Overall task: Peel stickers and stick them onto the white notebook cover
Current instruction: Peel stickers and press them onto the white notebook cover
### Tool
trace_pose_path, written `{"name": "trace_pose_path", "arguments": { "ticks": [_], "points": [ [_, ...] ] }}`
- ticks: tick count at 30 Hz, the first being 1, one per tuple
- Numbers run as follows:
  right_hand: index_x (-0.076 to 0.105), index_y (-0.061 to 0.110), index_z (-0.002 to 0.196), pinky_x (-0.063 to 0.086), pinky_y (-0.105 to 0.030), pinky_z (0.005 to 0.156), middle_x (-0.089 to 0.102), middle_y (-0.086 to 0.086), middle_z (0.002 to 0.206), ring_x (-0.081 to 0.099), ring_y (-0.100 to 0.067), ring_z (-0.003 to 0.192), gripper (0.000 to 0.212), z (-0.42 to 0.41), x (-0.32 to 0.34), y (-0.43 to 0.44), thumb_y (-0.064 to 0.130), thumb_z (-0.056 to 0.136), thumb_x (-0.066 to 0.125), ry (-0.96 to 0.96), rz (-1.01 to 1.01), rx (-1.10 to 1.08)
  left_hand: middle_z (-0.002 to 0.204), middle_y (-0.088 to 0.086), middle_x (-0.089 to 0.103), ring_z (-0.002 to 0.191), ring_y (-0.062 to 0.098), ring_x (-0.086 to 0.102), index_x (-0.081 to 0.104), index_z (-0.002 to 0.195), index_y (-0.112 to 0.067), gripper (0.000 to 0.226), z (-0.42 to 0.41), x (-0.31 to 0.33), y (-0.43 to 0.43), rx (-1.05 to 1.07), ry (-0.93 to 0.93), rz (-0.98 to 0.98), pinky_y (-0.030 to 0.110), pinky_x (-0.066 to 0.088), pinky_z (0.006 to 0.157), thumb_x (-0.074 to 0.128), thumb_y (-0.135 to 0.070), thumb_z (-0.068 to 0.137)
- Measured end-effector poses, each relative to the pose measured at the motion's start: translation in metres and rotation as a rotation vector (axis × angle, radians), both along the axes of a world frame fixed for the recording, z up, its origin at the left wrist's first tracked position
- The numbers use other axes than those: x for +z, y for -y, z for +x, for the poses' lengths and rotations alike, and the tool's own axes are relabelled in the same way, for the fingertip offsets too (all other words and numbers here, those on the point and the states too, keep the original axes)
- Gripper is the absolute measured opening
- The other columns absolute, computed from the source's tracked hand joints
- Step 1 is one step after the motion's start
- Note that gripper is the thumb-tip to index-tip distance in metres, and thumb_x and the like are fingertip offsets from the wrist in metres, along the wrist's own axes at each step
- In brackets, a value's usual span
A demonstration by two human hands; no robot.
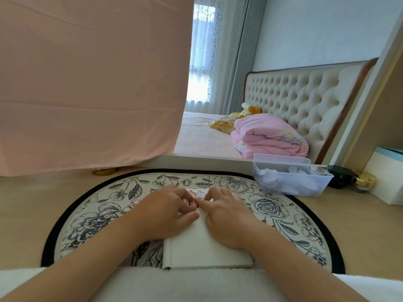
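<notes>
A white notebook (202,247) lies closed on a floral oval mat (91,216), its near edge toward me. Two small cartoon stickers (197,194) sit at the far end of the cover. Both hands rest on the cover. My left hand (165,212) has its fingers curled, fingertips meeting a small pink sticker (195,201) at the middle of the cover. My right hand (229,212) lies beside it, its index finger pressing down on the same spot. Another pink sticker (135,202) shows on the mat just left of my left hand, partly hidden.
A clear plastic bin (290,177) with white bits stands at the back right. Beyond it are a dark round case (340,176), a gold-lidded jar (365,178) and a white box (386,175). A pink cloth (87,83) hangs at the back left.
</notes>
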State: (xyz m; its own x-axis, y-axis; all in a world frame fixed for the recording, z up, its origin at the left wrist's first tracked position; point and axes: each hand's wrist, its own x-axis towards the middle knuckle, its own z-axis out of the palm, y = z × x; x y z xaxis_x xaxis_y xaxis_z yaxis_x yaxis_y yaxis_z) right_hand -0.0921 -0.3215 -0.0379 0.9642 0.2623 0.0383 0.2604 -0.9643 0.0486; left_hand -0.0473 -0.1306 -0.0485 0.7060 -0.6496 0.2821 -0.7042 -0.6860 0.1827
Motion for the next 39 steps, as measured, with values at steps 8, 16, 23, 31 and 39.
{"name": "trace_pose_path", "arguments": {
  "ticks": [8, 16, 23, 31, 39],
  "points": [
    [0.064, 0.029, 0.125, 0.04, -0.041, 0.101, 0.054, 0.009, 0.125, 0.045, -0.018, 0.118, 0.039, 0.0, -0.006, 0.008, 0.03, 0.097, 0.037, 0.117, 0.116, 0.045, 0.128, -0.025, 0.062, 0.121, -0.008, 0.048, 0.074, 0.112, -0.036, 0.036, -0.005, 0.0, 0.002, 0.099, 0.066, 0.0, 0.022, 0.048, 0.092, 0.042, -0.046, 0.1],
    [0.054, 0.028, 0.131, 0.039, -0.043, 0.1, 0.05, 0.004, 0.124, 0.043, -0.022, 0.116, 0.041, -0.001, -0.007, 0.008, 0.031, 0.095, 0.035, 0.115, 0.098, 0.032, 0.138, -0.016, 0.049, 0.127, 0.003, 0.038, 0.056, 0.14, -0.03, 0.078, -0.004, -0.002, 0.001, 0.03, 0.048, 0.091, 0.025, 0.032, 0.11, 0.01, -0.065, 0.087],
    [0.044, 0.028, 0.141, 0.028, -0.043, 0.108, 0.041, -0.001, 0.133, 0.035, -0.025, 0.124, 0.044, 0.001, -0.005, 0.003, 0.03, 0.098, 0.037, 0.056, 0.029, 0.019, 0.143, -0.013, 0.036, 0.131, 0.007, 0.026, 0.037, 0.151, -0.031, 0.088, -0.001, -0.005, 0.003, 0.066, 0.039, 0.163, 0.027, 0.023, 0.112, -0.002, -0.066, 0.081],
    [0.066, 0.027, 0.125, 0.035, -0.038, 0.1, 0.053, 0.006, 0.121, 0.046, -0.018, 0.117, 0.038, 0.001, -0.005, 0.008, 0.029, 0.095, 0.042, 0.119, 0.16, 0.034, 0.133, -0.011, 0.058, 0.122, 0.008, 0.048, 0.064, 0.131, -0.029, 0.075, -0.007, 0.001, 0.0, 0.057, 0.051, 0.046, 0.029, 0.045, 0.1, 0.016, -0.061, 0.083],
    [0.064, 0.03, 0.129, 0.038, -0.037, 0.1, 0.057, 0.011, 0.131, 0.049, -0.016, 0.12, 0.038, -0.003, -0.002, 0.015, 0.037, 0.097, 0.044, 0.194, 0.123, 0.047, 0.132, -0.02, 0.058, 0.124, -0.004, 0.044, 0.068, 0.127, -0.03, 0.034, -0.004, 0.001, -0.007, 0.078, -0.053, -0.183, 0.016, 0.033, 0.103, 0.053, -0.042, 0.099]
  ]
}}
